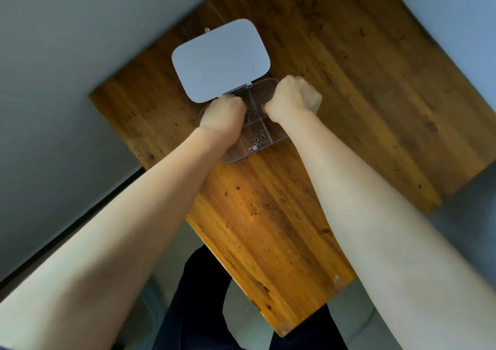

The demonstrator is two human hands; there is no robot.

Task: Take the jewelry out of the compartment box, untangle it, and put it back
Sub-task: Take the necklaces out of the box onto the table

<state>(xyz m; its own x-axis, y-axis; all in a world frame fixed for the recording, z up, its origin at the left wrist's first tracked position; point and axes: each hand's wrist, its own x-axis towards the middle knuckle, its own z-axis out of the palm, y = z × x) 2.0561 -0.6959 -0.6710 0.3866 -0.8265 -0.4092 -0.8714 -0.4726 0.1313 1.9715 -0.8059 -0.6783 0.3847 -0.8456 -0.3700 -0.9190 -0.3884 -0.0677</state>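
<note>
Both hands are curled over the compartment box (264,137): the left hand (222,114) at its left side, the right hand (292,98) at its far right; what each grip holds cannot be told. Tangled jewelry (256,140) is seen in the near middle compartment. The lid (220,59) is laid open beyond the box on the wooden surface (349,81).

My forearms are bare, no sleeves showing up to the frame's edge; no watch, bracelet or ring visible on my left hand (222,113) or right hand (292,100); I wear dark, near-black trousers (198,296).
</note>
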